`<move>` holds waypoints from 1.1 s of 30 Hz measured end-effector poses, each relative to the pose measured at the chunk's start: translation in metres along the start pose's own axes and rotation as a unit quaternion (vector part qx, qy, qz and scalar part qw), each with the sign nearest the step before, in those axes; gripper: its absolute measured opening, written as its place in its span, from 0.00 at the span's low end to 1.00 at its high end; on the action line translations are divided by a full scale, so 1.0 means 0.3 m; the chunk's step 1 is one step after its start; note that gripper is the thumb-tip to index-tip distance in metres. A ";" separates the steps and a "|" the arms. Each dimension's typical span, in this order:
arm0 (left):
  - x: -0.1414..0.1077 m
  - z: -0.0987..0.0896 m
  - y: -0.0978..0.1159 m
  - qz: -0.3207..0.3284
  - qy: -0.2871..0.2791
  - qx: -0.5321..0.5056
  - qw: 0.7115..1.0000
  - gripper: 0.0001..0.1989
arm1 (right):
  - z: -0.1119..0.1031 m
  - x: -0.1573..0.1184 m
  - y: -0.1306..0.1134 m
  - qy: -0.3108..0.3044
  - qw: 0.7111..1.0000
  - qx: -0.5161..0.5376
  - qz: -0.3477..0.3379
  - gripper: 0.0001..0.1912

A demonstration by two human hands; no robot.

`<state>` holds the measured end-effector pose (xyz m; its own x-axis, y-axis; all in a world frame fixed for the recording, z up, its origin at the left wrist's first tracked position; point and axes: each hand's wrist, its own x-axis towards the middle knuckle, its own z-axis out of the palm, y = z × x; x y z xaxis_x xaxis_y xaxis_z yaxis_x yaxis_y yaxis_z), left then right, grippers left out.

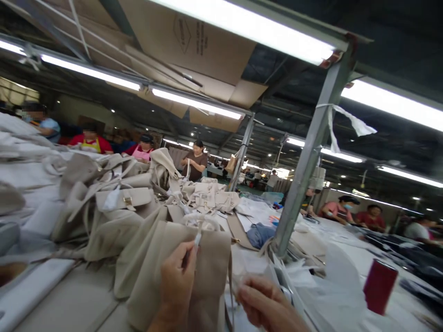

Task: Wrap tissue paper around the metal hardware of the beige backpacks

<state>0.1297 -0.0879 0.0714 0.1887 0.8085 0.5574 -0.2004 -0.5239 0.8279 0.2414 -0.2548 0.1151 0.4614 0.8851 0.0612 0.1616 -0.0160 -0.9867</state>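
Note:
A beige bag (211, 258) stands in front of me, its broad flap facing me. My left hand (178, 276) is closed in a pinch on a narrow strap (198, 237) with a pale, shiny wrapping, near the bag's top edge. Behind it a handle wrapped in white (207, 222) arches up. To the right of the bag my right hand (265, 299) is closed, thumb and fingers together; what it holds, if anything, is too blurred to make out. A thin strap (230, 281) hangs at the bag's side, just left of those fingers.
Several beige bags (121, 230) are heaped on the left and behind. A metal post (304, 157) rises right of centre. A dark red upright object (380, 286) stands on the right table, near white sheets (339, 276). Other people (195, 161) work beyond the tables.

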 end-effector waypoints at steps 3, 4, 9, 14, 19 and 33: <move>-0.005 -0.005 -0.008 0.074 0.013 0.030 0.997 0.10 | 0.154 0.126 -0.152 -0.047 0.996 -0.039 -0.063 0.13; -0.006 -0.007 -0.012 0.093 0.013 0.037 0.995 0.10 | 0.188 0.164 -0.178 -0.050 0.994 -0.064 -0.079 0.12; -0.006 -0.014 -0.040 0.175 0.017 0.063 0.982 0.12 | 0.231 0.283 -0.180 -0.026 0.973 -0.207 -0.096 0.12; -0.009 -0.014 -0.058 0.210 0.016 0.069 0.975 0.10 | 0.209 0.295 -0.148 -0.012 0.973 -0.213 -0.083 0.12; -0.008 -0.024 -0.060 0.219 0.030 0.076 0.972 0.10 | 0.219 0.295 -0.156 -0.016 0.976 -0.205 -0.067 0.11; 0.046 -0.050 0.030 -0.274 -0.134 -0.299 0.904 0.17 | 0.198 0.338 -0.084 -0.066 0.980 -0.150 -0.111 0.12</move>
<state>0.1160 -0.0776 0.0855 0.6271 0.7672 0.1348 -0.4748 0.2393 0.8470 0.2324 -0.1370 0.1371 0.2729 0.9344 0.2291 0.5036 0.0642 -0.8616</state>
